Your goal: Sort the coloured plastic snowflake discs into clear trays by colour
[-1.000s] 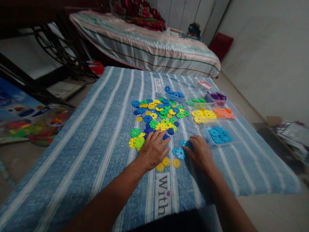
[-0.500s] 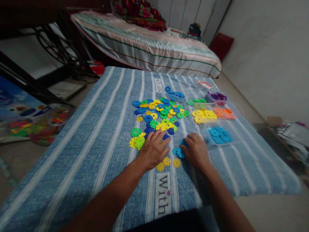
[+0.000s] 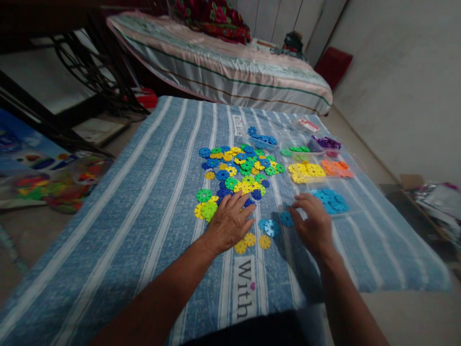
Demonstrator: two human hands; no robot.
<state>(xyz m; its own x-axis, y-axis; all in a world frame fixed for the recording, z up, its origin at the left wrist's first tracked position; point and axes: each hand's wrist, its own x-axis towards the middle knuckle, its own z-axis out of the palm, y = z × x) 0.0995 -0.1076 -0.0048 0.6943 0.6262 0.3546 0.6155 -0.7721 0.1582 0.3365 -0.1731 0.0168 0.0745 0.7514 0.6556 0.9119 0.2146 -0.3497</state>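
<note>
Fingers of the left hand (image 3: 227,222) lie spread flat on yellow discs (image 3: 249,241) at lower centre. Just right, the right hand (image 3: 312,222) hovers, fingers loosely open and empty, beside light-blue discs (image 3: 272,227); the mixed pile (image 3: 239,168) lies beyond.

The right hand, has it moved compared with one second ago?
Yes. The right hand has shifted right, off the light blue discs, toward the tray of light blue pieces. The left hand has stayed put.
</note>
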